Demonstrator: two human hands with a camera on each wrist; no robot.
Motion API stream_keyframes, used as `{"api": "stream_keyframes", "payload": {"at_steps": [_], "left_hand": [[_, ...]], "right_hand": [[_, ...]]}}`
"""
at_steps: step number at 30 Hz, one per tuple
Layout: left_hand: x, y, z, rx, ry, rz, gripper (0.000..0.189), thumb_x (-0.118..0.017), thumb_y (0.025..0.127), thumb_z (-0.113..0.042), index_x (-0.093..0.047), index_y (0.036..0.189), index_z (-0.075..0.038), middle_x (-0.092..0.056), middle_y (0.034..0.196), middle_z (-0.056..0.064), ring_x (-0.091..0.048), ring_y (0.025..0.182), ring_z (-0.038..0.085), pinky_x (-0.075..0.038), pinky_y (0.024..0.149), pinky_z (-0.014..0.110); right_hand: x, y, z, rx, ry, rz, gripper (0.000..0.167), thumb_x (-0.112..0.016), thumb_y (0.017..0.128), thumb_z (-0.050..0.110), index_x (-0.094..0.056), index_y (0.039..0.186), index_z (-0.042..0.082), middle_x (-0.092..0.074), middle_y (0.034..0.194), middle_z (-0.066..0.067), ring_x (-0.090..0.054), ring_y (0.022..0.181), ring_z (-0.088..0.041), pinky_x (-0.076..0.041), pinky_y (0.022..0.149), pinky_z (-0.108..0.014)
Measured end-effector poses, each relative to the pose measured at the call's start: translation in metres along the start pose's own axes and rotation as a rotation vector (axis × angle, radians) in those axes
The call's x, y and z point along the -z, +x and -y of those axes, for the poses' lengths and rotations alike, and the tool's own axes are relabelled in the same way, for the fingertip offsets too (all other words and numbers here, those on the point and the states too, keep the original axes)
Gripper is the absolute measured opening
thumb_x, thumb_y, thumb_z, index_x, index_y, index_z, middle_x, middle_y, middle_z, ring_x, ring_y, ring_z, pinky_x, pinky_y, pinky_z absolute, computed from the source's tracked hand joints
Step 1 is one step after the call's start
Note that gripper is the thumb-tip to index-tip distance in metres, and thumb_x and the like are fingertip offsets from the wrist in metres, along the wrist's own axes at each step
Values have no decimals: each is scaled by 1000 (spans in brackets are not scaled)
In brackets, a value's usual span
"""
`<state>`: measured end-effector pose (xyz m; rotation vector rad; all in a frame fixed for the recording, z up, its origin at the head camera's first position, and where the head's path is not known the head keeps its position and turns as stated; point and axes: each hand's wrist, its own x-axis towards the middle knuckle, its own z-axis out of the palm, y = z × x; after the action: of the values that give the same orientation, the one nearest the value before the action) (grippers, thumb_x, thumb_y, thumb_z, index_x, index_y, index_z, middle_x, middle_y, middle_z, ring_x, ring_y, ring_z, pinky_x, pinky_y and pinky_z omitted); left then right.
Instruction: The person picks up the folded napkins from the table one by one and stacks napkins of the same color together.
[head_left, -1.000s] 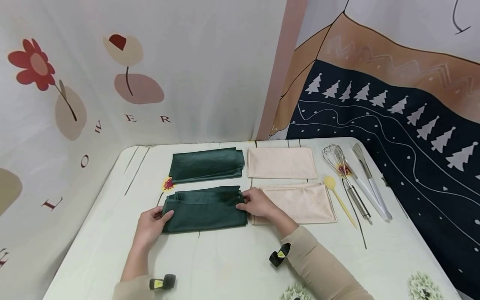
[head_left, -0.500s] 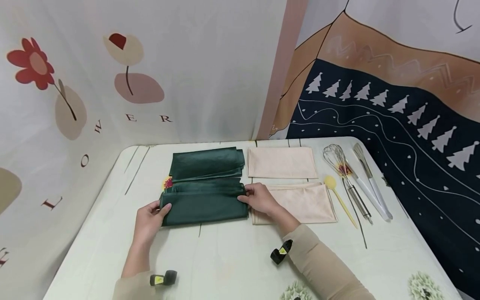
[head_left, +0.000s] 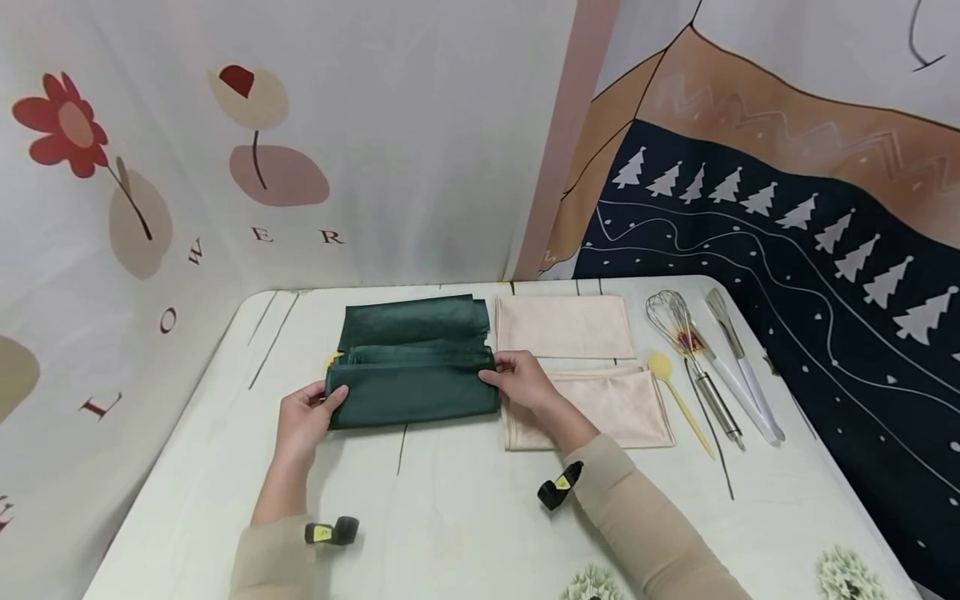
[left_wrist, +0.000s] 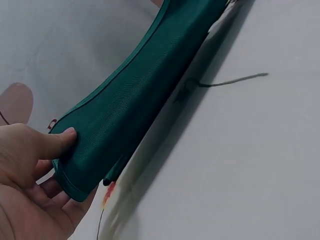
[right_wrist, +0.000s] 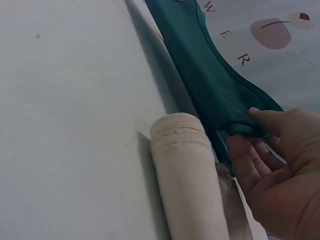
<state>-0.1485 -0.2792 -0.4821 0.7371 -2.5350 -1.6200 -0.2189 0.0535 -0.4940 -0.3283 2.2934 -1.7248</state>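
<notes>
A folded dark green cloth (head_left: pixel 412 396) is stretched between my two hands. My left hand (head_left: pixel 303 417) pinches its left end, thumb on top and fingers beneath, as the left wrist view also shows. At the opposite end my right hand (head_left: pixel 525 383) pinches the edge between thumb and fingers. In the left wrist view the green cloth (left_wrist: pixel 115 100) hangs above the table with a shadow under it. Its far edge overlaps a second folded green cloth (head_left: pixel 412 321) lying behind. Beside my right hand lies a folded pale pink cloth (head_left: pixel 615 408), partly covered by that hand.
Behind the nearer pink cloth is another folded pink cloth (head_left: pixel 562 325). On the right side of the table (head_left: pixel 450 517) lie a yellow spoon-like utensil (head_left: pixel 678 400), a wire whisk (head_left: pixel 708 392) and metal tongs (head_left: pixel 742 367). Printed curtains stand behind the table.
Both hands have raised the near green cloth and carried it away from me, toward the rear green cloth, which it now partly covers. The pink cloths and utensils have stayed put.
</notes>
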Motion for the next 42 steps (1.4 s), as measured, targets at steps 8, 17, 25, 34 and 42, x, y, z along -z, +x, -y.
{"api": "stream_keyframes", "payload": {"at_steps": [8,17,25,34,42], "left_hand": [[-1,10,-8,6,-27,20,46,-67,100,-26,-61,134,4,-61,129,21,-55,107,21,-46,70,11],[-2,25,-24,-24,-46,26,45,-66,101,-28,-62,134,2,-61,129,18,-57,104,17,-49,72,13],[-3,40,-37,-21,-52,26,47,-65,101,-29,-62,136,0,-60,129,16,-59,100,14,-50,73,14],[-6,60,-49,-26,-59,33,49,-64,101,-33,-61,139,-2,-59,132,16,-59,102,15,-51,76,17],[-11,74,-48,-27,-67,28,48,-63,102,-31,-60,138,-1,-58,135,17,-55,116,22,-49,93,30]], "right_hand": [[3,12,3,-12,-51,9,8,-69,97,11,-72,96,3,-60,74,-1,-54,57,-14,-47,56,-26],[5,26,10,-53,-48,-9,10,-66,98,7,-72,100,-1,-59,79,-4,-58,57,-12,-53,55,-26],[12,44,16,-23,-110,-62,14,-68,98,11,-73,104,0,-62,88,-5,-56,77,-15,-49,64,-23],[18,67,23,-72,-35,-80,13,-67,99,12,-70,104,0,-61,86,-5,-56,64,-12,-53,62,-29],[17,85,25,-95,-60,-121,20,-68,99,18,-72,112,3,-63,95,-7,-57,75,-16,-49,64,-25]]}}
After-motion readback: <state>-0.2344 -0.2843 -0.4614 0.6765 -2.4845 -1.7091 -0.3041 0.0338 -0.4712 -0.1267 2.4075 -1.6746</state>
